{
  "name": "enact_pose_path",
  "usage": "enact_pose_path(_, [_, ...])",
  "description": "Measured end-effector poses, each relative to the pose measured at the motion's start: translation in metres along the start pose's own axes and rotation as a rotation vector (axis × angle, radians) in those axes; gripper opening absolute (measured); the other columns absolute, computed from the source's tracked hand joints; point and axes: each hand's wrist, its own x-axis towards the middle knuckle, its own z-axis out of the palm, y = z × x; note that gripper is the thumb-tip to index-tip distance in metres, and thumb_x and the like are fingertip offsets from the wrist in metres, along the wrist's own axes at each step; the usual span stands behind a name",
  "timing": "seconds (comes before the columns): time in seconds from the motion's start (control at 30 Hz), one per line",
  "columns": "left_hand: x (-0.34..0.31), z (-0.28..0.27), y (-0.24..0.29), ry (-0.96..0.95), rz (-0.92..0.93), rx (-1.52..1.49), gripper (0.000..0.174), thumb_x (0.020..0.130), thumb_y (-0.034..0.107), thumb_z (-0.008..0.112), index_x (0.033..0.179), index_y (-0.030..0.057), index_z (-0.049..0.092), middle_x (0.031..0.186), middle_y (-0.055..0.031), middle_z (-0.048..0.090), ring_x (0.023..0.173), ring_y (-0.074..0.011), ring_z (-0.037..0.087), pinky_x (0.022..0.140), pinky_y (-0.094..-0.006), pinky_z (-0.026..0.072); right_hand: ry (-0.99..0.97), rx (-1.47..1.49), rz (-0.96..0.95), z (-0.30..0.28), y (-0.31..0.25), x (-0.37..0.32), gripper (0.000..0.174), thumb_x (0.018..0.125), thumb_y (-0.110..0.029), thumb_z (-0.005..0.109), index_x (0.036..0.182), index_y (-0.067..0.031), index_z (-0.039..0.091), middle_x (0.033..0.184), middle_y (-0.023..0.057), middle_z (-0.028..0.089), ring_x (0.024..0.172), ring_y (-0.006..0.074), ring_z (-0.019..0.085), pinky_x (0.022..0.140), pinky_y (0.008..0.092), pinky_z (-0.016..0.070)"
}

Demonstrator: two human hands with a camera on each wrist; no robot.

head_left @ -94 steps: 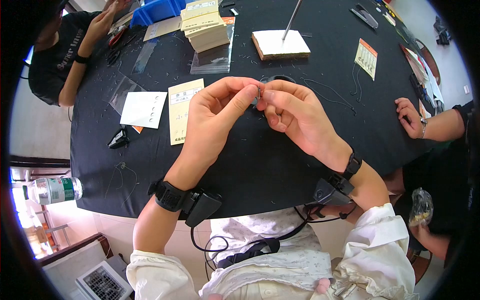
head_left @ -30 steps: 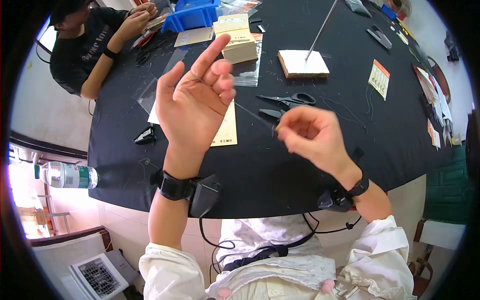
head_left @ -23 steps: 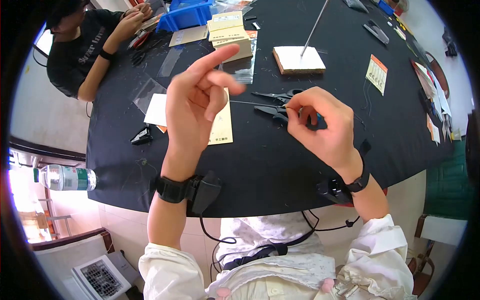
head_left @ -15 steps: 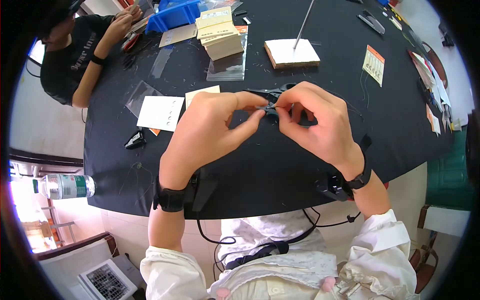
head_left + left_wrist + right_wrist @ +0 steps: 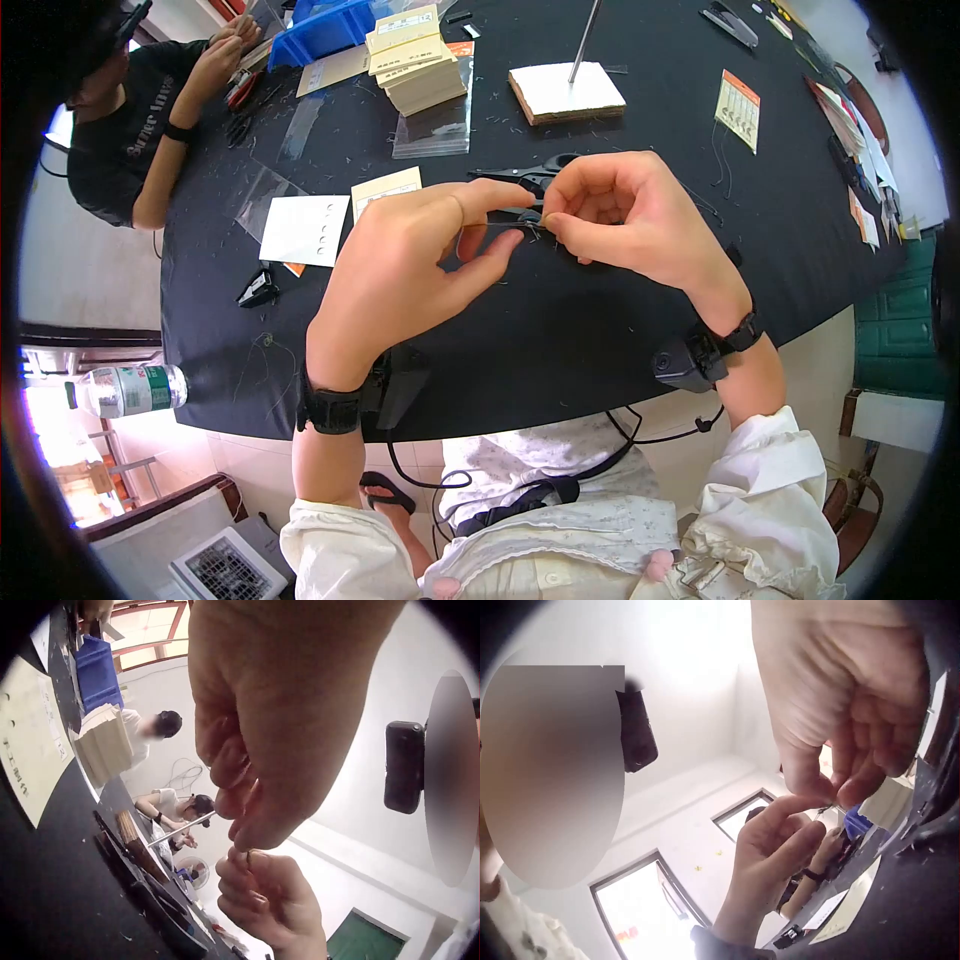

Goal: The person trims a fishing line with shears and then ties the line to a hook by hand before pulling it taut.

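My right hand point(image 5: 635, 215) pinches a tiny fish hook point(image 5: 536, 226) between thumb and forefinger, its shape mostly covered by the fingertips. A thin fishing line point(image 5: 492, 224) runs from there to my left hand point(image 5: 385, 265), where it loops round the forefinger. The left thumb and forefinger stand slightly apart around the line, close to the hook. In the right wrist view, both hands' fingertips meet at the hook point(image 5: 825, 809). Black scissors point(image 5: 530, 174) lie on the table behind the fingertips, partly covered by them.
A white slotted card point(image 5: 303, 230), a yellow card point(image 5: 385, 186) and a black clip-like tool point(image 5: 257, 289) lie left. Behind are stacked cards point(image 5: 425, 88), a blue bin point(image 5: 320, 35) and a block with a metal rod point(image 5: 567, 95). Another person point(image 5: 135, 130) sits at far left.
The hands were together at first, then the left hand lifted, turned palm up and swung the line round. It has come back down beside the right hand, which keeps its pinch.
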Motion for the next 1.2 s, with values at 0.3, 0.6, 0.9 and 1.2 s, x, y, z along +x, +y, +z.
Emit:
enact_pose_path(0.3, [-0.0017,0.0043,-0.0083,0.026,0.085,-0.027,0.02,0.07,0.001,0.069,0.089,0.0082,0.067,0.054,0.0015,0.048,0.046,-0.0036,0.039,0.042,-0.0195,0.0266,0.002,-0.008,-0.015,0.0007,0.0015,-0.0006,0.013,0.075,-0.01,0.063,0.081,0.0008,0.063,0.07,0.002,0.06,0.062,0.006,0.056,0.058,0.0183,0.0456])
enact_pose_path(0.6, [-0.0021,0.002,-0.0052,-0.07,-0.055,-0.092,0.014,0.072,0.001,0.066,0.085,0.0047,0.065,0.052,0.0022,0.043,0.046,-0.003,0.036,0.043,-0.02,0.0255,0.006,-0.092,-0.06,0.0018,-0.0008,-0.0022,0.013,0.074,-0.011,0.064,0.081,0.0004,0.063,0.069,0.0015,0.059,0.061,0.0059,0.054,0.057,0.0183,0.0441])
enact_pose_path(0.9, [-0.0026,0.003,-0.0052,-0.093,-0.058,-0.114,0.014,0.072,0.001,0.067,0.086,0.0034,0.067,0.058,-0.0006,0.055,0.047,-0.0039,0.04,0.043,-0.0184,0.0293,-0.001,-0.069,0.001,-0.0003,0.0024,-0.0009,0.016,0.073,-0.013,0.064,0.08,0.0011,0.064,0.069,0.0026,0.06,0.06,0.007,0.055,0.057,0.0192,0.0442])
enact_pose_path(1.2, [-0.0037,0.0049,-0.0074,-0.063,0.03,-0.071,0.012,0.073,0.002,0.068,0.085,0.0042,0.068,0.069,-0.0042,0.064,0.05,-0.0052,0.05,0.044,-0.0189,0.037,-0.086,0.069,0.128,-0.0025,0.0084,0.0047,0.019,0.073,-0.016,0.064,0.081,0.0014,0.064,0.069,0.0048,0.062,0.056,0.0082,0.057,0.052,0.0185,0.0455])
